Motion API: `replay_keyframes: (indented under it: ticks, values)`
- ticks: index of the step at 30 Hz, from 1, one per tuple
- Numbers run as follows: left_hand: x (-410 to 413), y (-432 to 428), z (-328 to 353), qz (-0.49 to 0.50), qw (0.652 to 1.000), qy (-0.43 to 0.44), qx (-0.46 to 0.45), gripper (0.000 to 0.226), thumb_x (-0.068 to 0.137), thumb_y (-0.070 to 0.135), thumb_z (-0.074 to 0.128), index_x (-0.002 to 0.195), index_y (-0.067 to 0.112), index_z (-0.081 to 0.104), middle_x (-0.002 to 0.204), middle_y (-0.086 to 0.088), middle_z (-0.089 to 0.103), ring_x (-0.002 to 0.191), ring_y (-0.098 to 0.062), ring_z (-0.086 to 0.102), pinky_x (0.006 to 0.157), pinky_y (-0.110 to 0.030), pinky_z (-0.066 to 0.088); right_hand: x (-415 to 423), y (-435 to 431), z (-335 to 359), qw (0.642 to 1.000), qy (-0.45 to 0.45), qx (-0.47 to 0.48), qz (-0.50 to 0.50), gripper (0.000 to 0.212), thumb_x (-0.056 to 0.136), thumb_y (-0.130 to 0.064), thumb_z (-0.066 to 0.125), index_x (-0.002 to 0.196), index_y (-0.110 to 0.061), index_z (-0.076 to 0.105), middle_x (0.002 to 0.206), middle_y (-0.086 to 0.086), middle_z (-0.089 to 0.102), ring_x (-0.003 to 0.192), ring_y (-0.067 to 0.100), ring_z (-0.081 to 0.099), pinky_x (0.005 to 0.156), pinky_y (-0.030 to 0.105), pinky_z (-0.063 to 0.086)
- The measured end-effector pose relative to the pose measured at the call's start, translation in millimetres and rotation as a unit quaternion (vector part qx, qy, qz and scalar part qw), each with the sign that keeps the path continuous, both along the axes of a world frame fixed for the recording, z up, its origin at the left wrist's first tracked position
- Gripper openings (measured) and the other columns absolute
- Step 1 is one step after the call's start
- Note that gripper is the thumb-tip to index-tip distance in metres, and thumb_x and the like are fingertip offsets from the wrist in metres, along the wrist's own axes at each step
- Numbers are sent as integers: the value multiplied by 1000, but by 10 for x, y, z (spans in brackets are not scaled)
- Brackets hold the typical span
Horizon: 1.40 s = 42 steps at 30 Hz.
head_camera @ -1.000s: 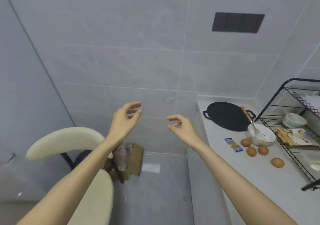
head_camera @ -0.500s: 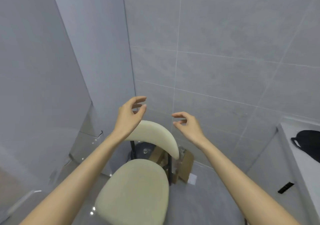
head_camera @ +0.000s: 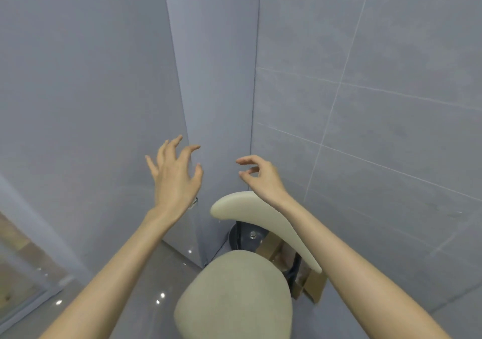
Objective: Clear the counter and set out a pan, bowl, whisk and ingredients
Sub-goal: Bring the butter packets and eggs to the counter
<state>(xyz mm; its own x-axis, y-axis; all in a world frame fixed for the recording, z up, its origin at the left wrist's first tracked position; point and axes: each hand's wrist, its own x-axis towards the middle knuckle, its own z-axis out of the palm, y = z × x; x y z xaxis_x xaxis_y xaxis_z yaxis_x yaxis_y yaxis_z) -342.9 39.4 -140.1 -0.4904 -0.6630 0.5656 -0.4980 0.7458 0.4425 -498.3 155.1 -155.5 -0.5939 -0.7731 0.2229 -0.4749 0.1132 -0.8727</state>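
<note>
Neither the counter nor the pan, bowl, whisk or ingredients appear in the head view. My left hand (head_camera: 175,175) is raised in front of the wall corner with its fingers spread and slightly bent, holding nothing. My right hand (head_camera: 260,176) hovers just above the chair's backrest with its fingers loosely curled, also holding nothing. The two hands are about a hand's width apart and touch nothing.
A cream upholstered chair (head_camera: 234,297) stands directly below me, its curved backrest (head_camera: 260,221) under my right wrist. A cardboard box (head_camera: 310,278) sits on the floor behind it. Grey tiled walls meet in a corner ahead; a glass panel (head_camera: 23,273) is low left.
The view has swung left, so the counter with the pan, bowl and eggs has left the frame. My left hand's fingers have spread wider. The chair is now lower centre.
</note>
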Motion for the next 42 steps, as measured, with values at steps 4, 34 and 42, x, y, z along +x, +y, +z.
replay_keyframes:
  ticks: [4, 34, 42]
  values:
    - [10, -183, -103, 31, 997, -69, -35, 41, 85, 13, 58, 126, 17, 54, 156, -19, 12, 143, -42, -10, 112, -62, -7, -44, -477, 23, 1000, -6, -11, 25, 25, 88, -7, 60, 110, -19, 65, 116, -7, 62, 90, 11, 58, 72, 3, 41]
    - [989, -2314, -430, 0, 973, -154, -174, 72, 75, 9, 69, 141, 22, 43, 159, -13, 2, 146, -27, -12, 113, -49, -18, 1023, -2780, -365, 989, 65, -80, -101, 57, 87, -1, 47, 136, -28, 48, 144, -5, 39, 120, 12, 48, 91, 26, 48]
    - [1213, -3124, -422, -55, 961, -165, -217, 76, 76, 14, 68, 145, 22, 36, 159, -14, 4, 147, -29, -9, 113, -52, -11, 1362, -3338, -370, 978, 118, -73, -154, 61, 87, -2, 45, 138, -36, 45, 148, -10, 31, 129, 12, 42, 96, 35, 50]
